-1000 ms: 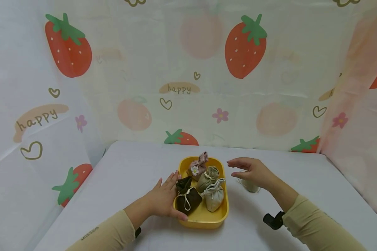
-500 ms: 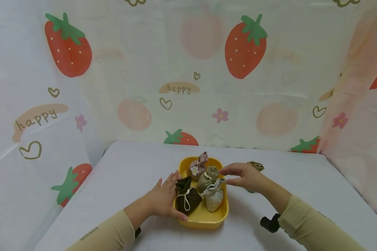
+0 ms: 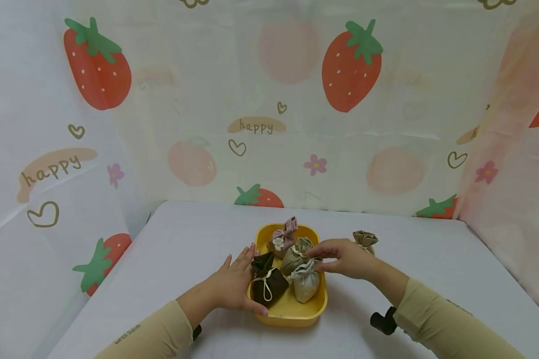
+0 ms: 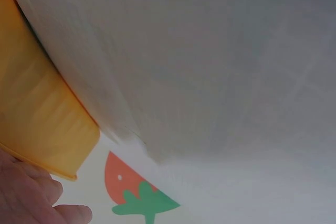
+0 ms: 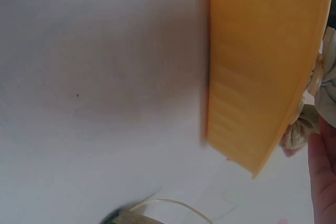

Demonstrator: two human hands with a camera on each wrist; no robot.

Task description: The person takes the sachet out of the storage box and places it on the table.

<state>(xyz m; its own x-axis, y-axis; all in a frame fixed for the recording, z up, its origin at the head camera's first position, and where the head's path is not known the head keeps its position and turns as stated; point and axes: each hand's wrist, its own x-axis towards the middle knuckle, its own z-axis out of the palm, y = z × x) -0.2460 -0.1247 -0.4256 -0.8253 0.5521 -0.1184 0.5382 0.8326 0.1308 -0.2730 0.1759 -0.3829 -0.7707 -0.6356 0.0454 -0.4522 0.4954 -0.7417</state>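
Observation:
A yellow tray sits near the table's front and holds a pink pouch with a flower, an olive pouch, a pale grey pouch and a dark brown pouch. My left hand lies flat against the tray's left wall, fingers straight. My right hand reaches over the tray's right rim. Its forefinger and thumb are spread on either side of the pale pouch's gathered top, holding nothing. Another olive pouch stands on the table behind that hand.
The white table is walled in at the back and on both sides by a strawberry-print curtain. A black wrist strap shows under my right sleeve. Bare tabletop lies left and right of the tray.
My right hand has left the olive pouch on the table right of the tray and moved left to the pale pouch's top. The left hand has stayed put.

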